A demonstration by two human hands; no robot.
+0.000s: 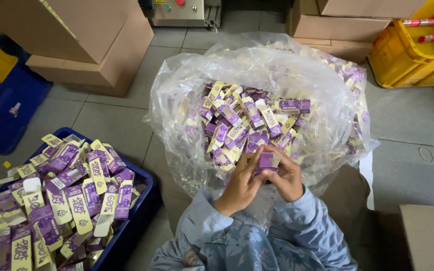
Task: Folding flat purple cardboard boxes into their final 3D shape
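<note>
Both my hands meet over the near rim of a big clear plastic bag (pixel 177 95) full of small purple and yellow cartons (pixel 242 123). My left hand (pixel 239 183) and my right hand (pixel 288 178) together grip one small purple carton (pixel 267 160), fingers folded around its edges. To my left, a blue crate (pixel 139 213) is heaped with the same kind of cartons (pixel 61 200), folded up and piled loosely. My sleeves are pale blue.
Brown cardboard boxes (pixel 91 45) stand at the back left and back right. A yellow crate (pixel 408 55) with red items sits at the far right. Another blue bin (pixel 6 110) and a yellow one lie at the left. A grey machine base (pixel 182 12) is at the top.
</note>
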